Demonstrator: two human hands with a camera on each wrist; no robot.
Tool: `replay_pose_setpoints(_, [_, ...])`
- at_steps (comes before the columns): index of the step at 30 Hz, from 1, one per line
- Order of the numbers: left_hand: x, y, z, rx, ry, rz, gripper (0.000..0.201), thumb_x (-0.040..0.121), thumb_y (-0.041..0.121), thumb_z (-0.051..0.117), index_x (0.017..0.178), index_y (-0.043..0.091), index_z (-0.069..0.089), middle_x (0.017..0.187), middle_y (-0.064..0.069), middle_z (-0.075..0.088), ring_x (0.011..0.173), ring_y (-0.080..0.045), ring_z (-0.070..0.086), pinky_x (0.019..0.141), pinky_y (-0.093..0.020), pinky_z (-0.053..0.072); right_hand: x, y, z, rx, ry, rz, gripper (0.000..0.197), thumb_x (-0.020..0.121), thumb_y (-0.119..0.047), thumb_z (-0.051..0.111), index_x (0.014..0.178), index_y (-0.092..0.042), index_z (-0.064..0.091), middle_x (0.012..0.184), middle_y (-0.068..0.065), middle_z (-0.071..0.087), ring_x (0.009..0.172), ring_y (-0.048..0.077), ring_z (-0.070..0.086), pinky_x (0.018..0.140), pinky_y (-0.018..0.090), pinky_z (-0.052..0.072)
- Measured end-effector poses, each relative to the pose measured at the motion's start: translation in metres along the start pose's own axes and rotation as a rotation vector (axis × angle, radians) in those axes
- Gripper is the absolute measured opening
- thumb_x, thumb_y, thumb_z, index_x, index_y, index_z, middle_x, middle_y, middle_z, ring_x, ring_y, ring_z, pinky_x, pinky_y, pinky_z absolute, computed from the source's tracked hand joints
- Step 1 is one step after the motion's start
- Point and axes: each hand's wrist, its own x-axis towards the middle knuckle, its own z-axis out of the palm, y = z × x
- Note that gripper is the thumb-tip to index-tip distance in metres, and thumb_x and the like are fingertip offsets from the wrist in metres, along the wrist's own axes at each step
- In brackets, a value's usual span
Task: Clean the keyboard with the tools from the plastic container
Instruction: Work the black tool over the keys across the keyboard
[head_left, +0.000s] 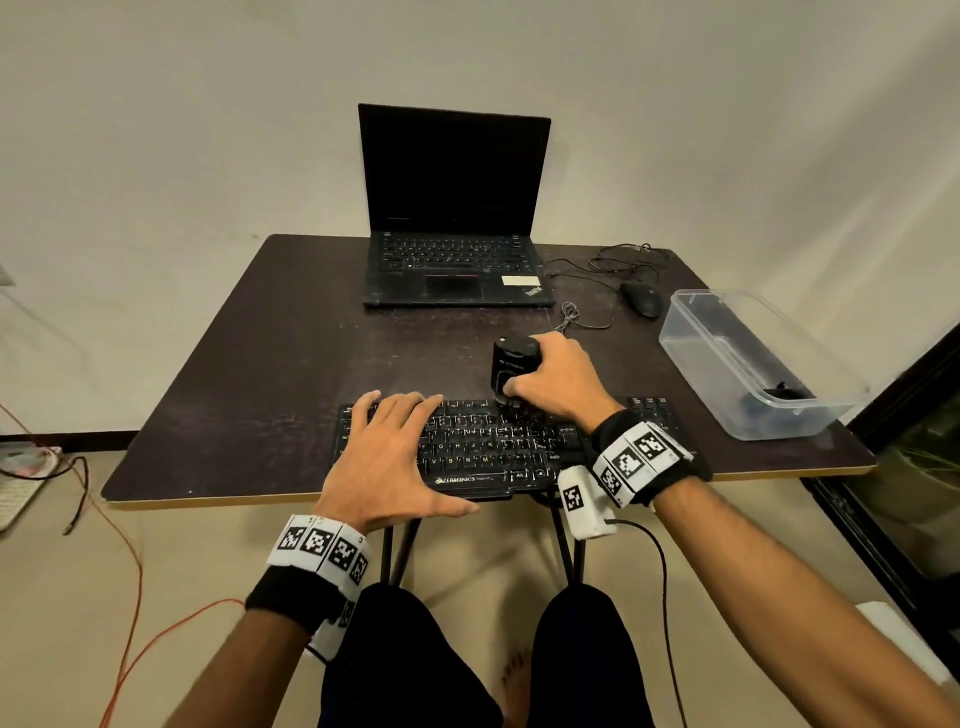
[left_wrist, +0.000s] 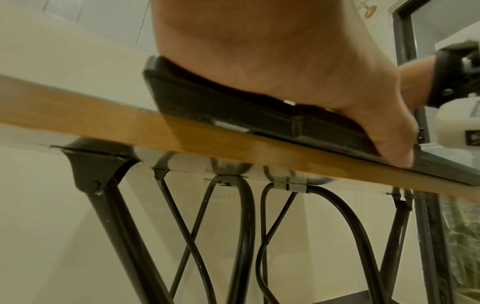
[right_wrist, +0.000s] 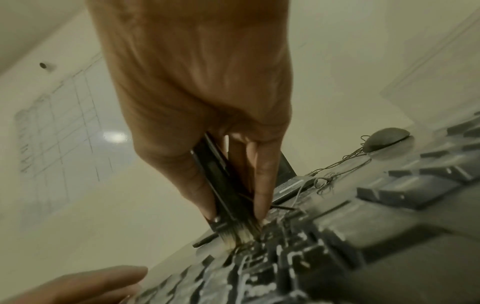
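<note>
A black keyboard (head_left: 498, 452) lies at the table's near edge, its front overhanging a little. My left hand (head_left: 387, 457) rests flat on its left half with fingers spread; from the left wrist view the palm (left_wrist: 298, 67) presses on the keyboard's front edge (left_wrist: 233, 107). My right hand (head_left: 556, 382) grips a black cleaning tool (head_left: 511, 366) held upright over the top key rows. In the right wrist view the tool's pale bristles (right_wrist: 240, 236) touch the keys (right_wrist: 298, 257), with thumb and fingers (right_wrist: 265, 181) curled round the tool's body.
An open black laptop (head_left: 452, 260) stands at the table's back. A black mouse (head_left: 641, 299) with its tangled cable lies right of it. A clear plastic container (head_left: 748, 364) with dark items inside sits at the right edge. Black metal table legs (left_wrist: 241, 236) show below.
</note>
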Motion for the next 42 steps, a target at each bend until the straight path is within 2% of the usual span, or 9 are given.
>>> replay_pose_setpoints(7, [0.000, 0.000, 0.000, 0.001, 0.009, 0.003, 0.132, 0.051, 0.102, 0.057, 0.149, 0.014, 0.049, 0.142, -0.001, 0.056, 0.135, -0.021, 0.049, 0.126, -0.049, 0.012, 0.002, -0.010, 0.001, -0.001, -0.035, -0.011, 0.021, 0.073, -0.019, 0.086, 0.087, -0.022, 0.071, 0.088, -0.004, 0.074, 0.084, 0.018, 0.069, 0.073, 0.030, 0.053])
replay_pose_setpoints(11, [0.001, 0.001, -0.001, -0.004, 0.000, 0.005, 0.132, 0.051, 0.101, 0.058, 0.150, 0.014, 0.048, 0.142, 0.000, 0.055, 0.136, -0.021, 0.048, 0.126, -0.050, 0.012, -0.001, -0.013, 0.008, 0.045, -0.131, -0.044, 0.030, 0.067, -0.025, 0.087, 0.095, -0.024, 0.077, 0.093, -0.004, 0.079, 0.092, 0.018, 0.074, 0.084, 0.038, 0.062])
replay_pose_setpoints(14, [0.001, 0.000, -0.001, -0.004, 0.007, 0.006, 0.131, 0.051, 0.101, 0.058, 0.149, 0.014, 0.049, 0.141, -0.001, 0.056, 0.136, -0.022, 0.049, 0.126, -0.051, 0.014, 0.000, -0.015, 0.010, 0.034, -0.041, -0.024, 0.021, 0.074, -0.019, 0.087, 0.082, -0.027, 0.068, 0.091, -0.003, 0.076, 0.090, 0.020, 0.072, 0.079, 0.033, 0.058])
replay_pose_setpoints(18, [0.000, -0.001, -0.002, -0.012, 0.001, 0.002, 0.131, 0.051, 0.101, 0.059, 0.149, 0.015, 0.048, 0.141, 0.000, 0.054, 0.136, -0.021, 0.048, 0.126, -0.051, 0.014, -0.002, -0.019, 0.013, 0.047, -0.141, -0.040, 0.025, 0.070, -0.023, 0.088, 0.091, -0.024, 0.074, 0.093, -0.004, 0.078, 0.092, 0.018, 0.074, 0.084, 0.037, 0.061])
replay_pose_setpoints(21, [0.000, -0.002, -0.002, -0.013, -0.010, 0.005, 0.131, 0.052, 0.101, 0.058, 0.150, 0.014, 0.048, 0.142, 0.000, 0.054, 0.136, -0.022, 0.048, 0.126, -0.051, 0.014, 0.001, -0.019, 0.010, 0.013, -0.024, 0.004, 0.023, 0.075, -0.023, 0.087, 0.082, -0.027, 0.066, 0.093, -0.001, 0.076, 0.092, 0.022, 0.071, 0.076, 0.031, 0.053])
replay_pose_setpoints(27, [-0.006, -0.017, -0.017, 0.020, -0.048, 0.000, 0.142, 0.051, 0.109, 0.050, 0.156, 0.015, 0.040, 0.158, 0.001, 0.041, 0.149, -0.018, 0.035, 0.127, -0.053, 0.012, 0.000, -0.023, 0.012, -0.065, -0.016, 0.002, 0.022, 0.075, -0.025, 0.084, 0.088, -0.028, 0.067, 0.099, 0.003, 0.077, 0.097, 0.028, 0.071, 0.083, 0.035, 0.056])
replay_pose_setpoints(32, [-0.019, -0.060, -0.031, -0.117, -0.122, -0.079, 0.147, 0.043, 0.107, 0.061, 0.161, 0.024, 0.031, 0.163, 0.009, 0.033, 0.152, -0.008, 0.025, 0.129, -0.043, 0.007, -0.002, -0.022, 0.013, -0.007, 0.004, 0.040, 0.022, 0.077, -0.024, 0.085, 0.093, -0.021, 0.070, 0.095, 0.002, 0.075, 0.093, 0.026, 0.070, 0.074, 0.030, 0.048])
replay_pose_setpoints(36, [-0.025, -0.064, -0.019, -0.311, -0.093, -0.134, 0.143, 0.043, 0.097, 0.076, 0.160, 0.032, 0.026, 0.160, 0.017, 0.032, 0.152, -0.010, 0.024, 0.127, -0.037, 0.009, -0.008, -0.035, 0.026, -0.038, -0.033, -0.051, 0.020, 0.079, -0.022, 0.082, 0.086, -0.031, 0.065, 0.096, 0.002, 0.076, 0.095, 0.027, 0.070, 0.077, 0.031, 0.051])
replay_pose_setpoints(42, [-0.030, -0.058, -0.019, -0.344, -0.033, -0.151, 0.147, 0.042, 0.099, 0.073, 0.162, 0.031, 0.022, 0.154, 0.021, 0.029, 0.148, -0.011, 0.024, 0.124, -0.033, 0.011, -0.005, -0.032, 0.025, -0.047, 0.029, 0.008, 0.020, 0.079, -0.025, 0.082, 0.094, -0.027, 0.070, 0.098, 0.002, 0.077, 0.096, 0.027, 0.071, 0.084, 0.036, 0.057])
